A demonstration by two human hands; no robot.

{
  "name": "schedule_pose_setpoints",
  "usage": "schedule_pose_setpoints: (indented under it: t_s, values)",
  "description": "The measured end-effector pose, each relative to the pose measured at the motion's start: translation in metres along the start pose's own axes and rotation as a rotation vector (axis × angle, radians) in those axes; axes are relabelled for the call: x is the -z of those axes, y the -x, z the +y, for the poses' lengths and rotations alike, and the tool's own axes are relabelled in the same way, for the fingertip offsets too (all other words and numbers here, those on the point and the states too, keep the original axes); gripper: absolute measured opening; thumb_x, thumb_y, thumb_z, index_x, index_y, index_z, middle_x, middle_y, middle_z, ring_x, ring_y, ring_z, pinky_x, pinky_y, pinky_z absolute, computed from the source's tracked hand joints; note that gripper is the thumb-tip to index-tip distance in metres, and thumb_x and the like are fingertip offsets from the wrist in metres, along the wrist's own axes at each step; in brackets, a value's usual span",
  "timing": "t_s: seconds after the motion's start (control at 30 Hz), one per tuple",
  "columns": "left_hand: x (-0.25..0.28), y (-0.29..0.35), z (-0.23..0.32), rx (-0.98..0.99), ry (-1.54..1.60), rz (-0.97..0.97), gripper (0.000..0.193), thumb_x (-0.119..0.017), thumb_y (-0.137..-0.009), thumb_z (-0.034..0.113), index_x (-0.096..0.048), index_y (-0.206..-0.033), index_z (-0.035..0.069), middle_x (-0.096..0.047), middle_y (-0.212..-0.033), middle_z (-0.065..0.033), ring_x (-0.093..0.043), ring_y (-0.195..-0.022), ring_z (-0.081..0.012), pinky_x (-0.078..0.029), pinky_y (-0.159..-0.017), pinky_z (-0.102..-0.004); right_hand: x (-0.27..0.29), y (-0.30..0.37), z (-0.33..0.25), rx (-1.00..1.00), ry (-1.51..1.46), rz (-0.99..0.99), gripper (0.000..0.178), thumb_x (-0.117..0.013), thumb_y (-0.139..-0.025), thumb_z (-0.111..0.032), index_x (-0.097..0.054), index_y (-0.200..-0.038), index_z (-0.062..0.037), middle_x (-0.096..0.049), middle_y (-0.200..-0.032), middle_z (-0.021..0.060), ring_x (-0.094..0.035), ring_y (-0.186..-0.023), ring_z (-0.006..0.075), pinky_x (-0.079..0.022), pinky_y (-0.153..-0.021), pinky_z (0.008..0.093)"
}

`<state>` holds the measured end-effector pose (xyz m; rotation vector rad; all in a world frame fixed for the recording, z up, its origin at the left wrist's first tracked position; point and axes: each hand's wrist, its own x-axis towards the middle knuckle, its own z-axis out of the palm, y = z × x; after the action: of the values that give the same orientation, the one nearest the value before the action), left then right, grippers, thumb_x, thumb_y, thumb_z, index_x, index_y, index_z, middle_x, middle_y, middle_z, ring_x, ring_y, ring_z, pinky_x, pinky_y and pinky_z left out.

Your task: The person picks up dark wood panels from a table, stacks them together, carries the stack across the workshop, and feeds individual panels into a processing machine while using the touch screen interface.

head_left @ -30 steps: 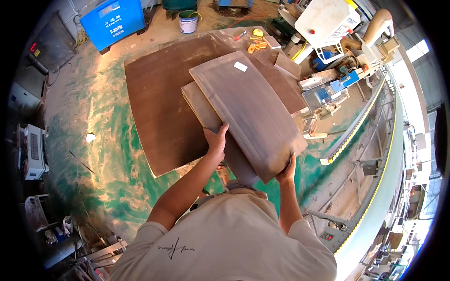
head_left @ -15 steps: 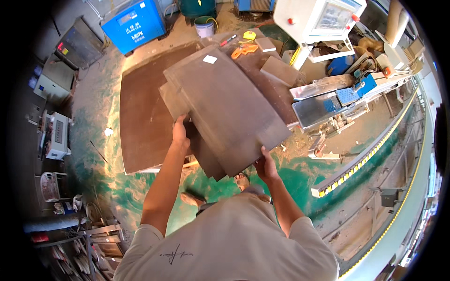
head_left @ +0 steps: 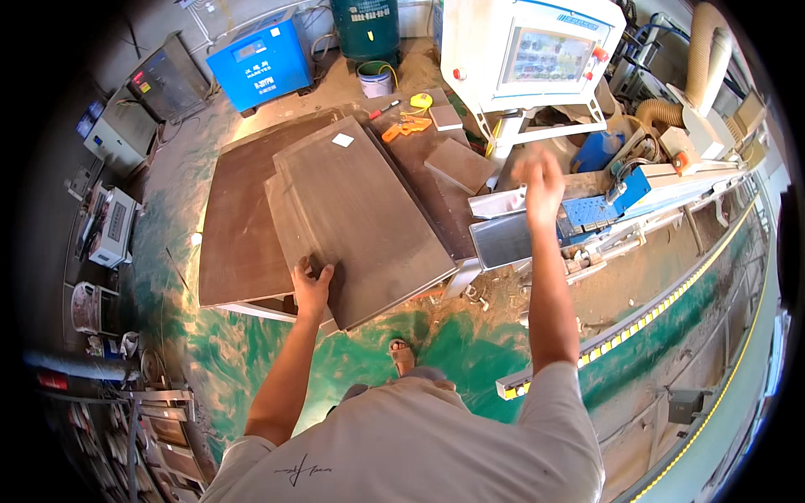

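Note:
Stacked brown panels (head_left: 360,210) lie slanted on a larger dark brown board (head_left: 239,210), with a small white label (head_left: 342,140) near their far end. At their near left edge is my left hand (head_left: 312,287), its thumb and fingers spread apart against the panel surface, gripping nothing. My right hand (head_left: 541,178) is raised off the panels, beside the metal rails (head_left: 503,239) of the machine and below its control screen (head_left: 549,57). Motion smears its fingers, so whether they are closed is unclear.
Beyond the panels lie an orange tool (head_left: 407,128), a yellow tape measure (head_left: 421,101), a red marker (head_left: 385,110) and a small brown board piece (head_left: 459,165). A white bucket (head_left: 375,81) and blue cabinet (head_left: 260,67) stand farther back. A long machine bed (head_left: 637,318) runs along the right.
The panels, held up by both hands before, have come down onto the board. My right hand has let go and moved up and right toward the machine; my left hand has loosened its grip.

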<state>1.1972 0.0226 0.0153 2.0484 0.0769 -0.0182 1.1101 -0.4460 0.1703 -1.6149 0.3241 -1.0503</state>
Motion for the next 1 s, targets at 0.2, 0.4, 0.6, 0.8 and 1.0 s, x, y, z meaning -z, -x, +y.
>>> schedule_pose_setpoints:
  t_s: [0.2, 0.4, 0.6, 0.8, 1.0]
  values:
    - [0.001, 0.007, 0.004, 0.199, 0.019, -0.089, 0.085, -0.082, -0.084, 0.031, -0.041, -0.149, -0.005, -0.063, -0.130, -0.0221, -0.064, -0.115, -0.0266, -0.051, -0.097, -0.0357, -0.027, -0.158, -0.017, 0.075, 0.116, 0.047, 0.051, -0.052, -0.097, -0.007, -0.044, -0.147, -0.0026, -0.066, -0.076, 0.0093, -0.064, -0.062, 0.0141, -0.050, -0.054, 0.0288]
    - [0.018, -0.013, -0.064, -0.065, -0.080, 0.073, 0.076, -0.080, -0.087, 0.028, -0.046, -0.149, 0.000, -0.065, -0.132, -0.0198, -0.066, -0.115, -0.0275, -0.051, -0.096, -0.0372, -0.078, -0.196, -0.041, -0.033, 0.087, -0.028, 0.062, -0.056, -0.092, -0.009, -0.037, -0.150, -0.0031, -0.067, -0.076, 0.0128, -0.064, -0.055, 0.0200, -0.052, -0.056, 0.0345]
    - [0.011, 0.033, -0.048, 0.033, -0.013, -0.112, 0.076, -0.080, -0.088, 0.021, -0.043, -0.149, -0.004, -0.069, -0.122, -0.0170, -0.067, -0.102, -0.0206, -0.053, -0.088, -0.0314, -0.017, -0.056, 0.059, -0.111, 0.079, -0.390, 0.030, -0.054, -0.091, -0.002, -0.060, -0.121, 0.0004, -0.065, -0.072, 0.0100, -0.064, -0.061, 0.0169, -0.051, -0.056, 0.0307]
    - [0.030, 0.138, -0.033, 0.174, 0.045, -0.113, 0.078, -0.081, -0.087, 0.017, -0.043, -0.152, 0.001, -0.068, -0.115, -0.0137, -0.066, -0.092, -0.0170, -0.055, -0.076, -0.0312, -0.008, 0.158, 0.136, -0.387, 0.323, -0.611, 0.038, -0.071, -0.092, -0.035, -0.071, -0.113, -0.0039, -0.075, -0.104, 0.0133, -0.072, -0.098, 0.0244, -0.055, -0.086, 0.0363]
    - [0.016, 0.258, 0.005, 0.298, 0.129, -0.174, 0.083, -0.080, -0.089, 0.023, -0.037, -0.157, 0.005, -0.069, -0.109, -0.0108, -0.063, -0.085, -0.0160, -0.054, -0.070, -0.0309, -0.007, 0.181, 0.134, -0.574, 0.294, -0.611, 0.054, -0.070, -0.093, -0.048, -0.066, -0.116, 0.0019, -0.072, -0.109, 0.0149, -0.068, -0.102, 0.0251, -0.052, -0.088, 0.0378]
